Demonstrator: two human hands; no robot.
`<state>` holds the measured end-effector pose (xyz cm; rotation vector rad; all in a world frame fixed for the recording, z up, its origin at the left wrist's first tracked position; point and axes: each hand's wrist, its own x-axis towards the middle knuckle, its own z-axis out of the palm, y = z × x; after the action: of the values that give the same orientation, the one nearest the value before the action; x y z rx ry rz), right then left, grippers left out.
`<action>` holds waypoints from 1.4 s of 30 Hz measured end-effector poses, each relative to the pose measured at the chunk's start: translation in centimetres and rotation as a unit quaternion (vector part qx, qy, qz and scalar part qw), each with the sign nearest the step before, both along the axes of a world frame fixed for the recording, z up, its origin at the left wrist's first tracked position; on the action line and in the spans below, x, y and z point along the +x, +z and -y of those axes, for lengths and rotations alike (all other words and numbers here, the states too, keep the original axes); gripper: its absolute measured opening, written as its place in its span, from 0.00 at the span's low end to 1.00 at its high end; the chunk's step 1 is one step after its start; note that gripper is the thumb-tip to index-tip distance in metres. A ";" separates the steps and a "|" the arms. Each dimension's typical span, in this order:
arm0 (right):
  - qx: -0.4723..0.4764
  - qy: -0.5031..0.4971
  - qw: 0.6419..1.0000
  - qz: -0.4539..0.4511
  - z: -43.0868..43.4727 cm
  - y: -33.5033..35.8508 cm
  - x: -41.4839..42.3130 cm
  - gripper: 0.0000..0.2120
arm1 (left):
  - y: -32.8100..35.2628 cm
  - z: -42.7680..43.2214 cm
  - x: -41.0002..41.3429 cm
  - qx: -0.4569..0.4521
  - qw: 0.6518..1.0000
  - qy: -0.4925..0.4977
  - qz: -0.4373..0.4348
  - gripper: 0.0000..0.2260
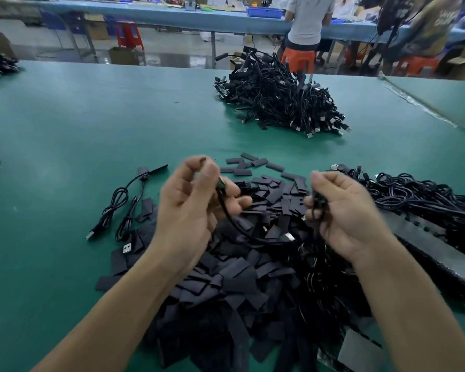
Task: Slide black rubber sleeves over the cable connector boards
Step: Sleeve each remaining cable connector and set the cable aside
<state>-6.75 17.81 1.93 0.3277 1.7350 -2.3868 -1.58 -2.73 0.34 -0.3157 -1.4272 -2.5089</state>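
— Green work table (65, 116), factory hall behind it. Where are the hands?

— Raised over the table, apart from each other. Left hand (191, 208) pinches the upper end of a black cable (234, 224) between thumb and fingers; something greenish shows at that end, too blurred to name. Right hand (346, 216) has its fingers curled round a black piece (318, 202); cable or sleeve, I cannot tell.

— And the sleeves?

— Loose pile of black rubber sleeves (253, 277) directly beneath and between both hands, spreading toward the person. None sits in a container.

— Any containers at all?

— Far beyond the hands, a blue bin (263, 11) stands on the long blue bench; its contents are hidden. A cardboard box (121, 55) stands on the floor under that bench, contents also hidden.

— Other cables?

— Tangled heap (427, 202) just right of the right hand. Two loose cables (118, 208) left of the left hand. A bigger cable mound (279, 103) well beyond both hands, USB plugs sticking out at its near edge.
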 end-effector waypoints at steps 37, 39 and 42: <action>0.697 0.162 0.675 -0.176 0.7 -5.9 -0.5 0.23 | -4.4 3.3 -1.8 -0.433 0.890 0.091 0.109 0.11; 0.685 0.142 0.688 -0.193 0.8 -5.7 -0.5 0.19 | -4.5 2.9 -1.6 -0.437 0.887 0.106 0.105 0.11; 0.672 0.120 0.700 -0.209 0.9 -5.5 -0.3 0.17 | -4.4 2.6 -1.4 -0.427 0.891 0.110 0.106 0.10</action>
<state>-7.10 16.86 -3.55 -0.3286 3.1489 -0.5867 -3.02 -5.31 -4.09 -0.0068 -2.4378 -1.6384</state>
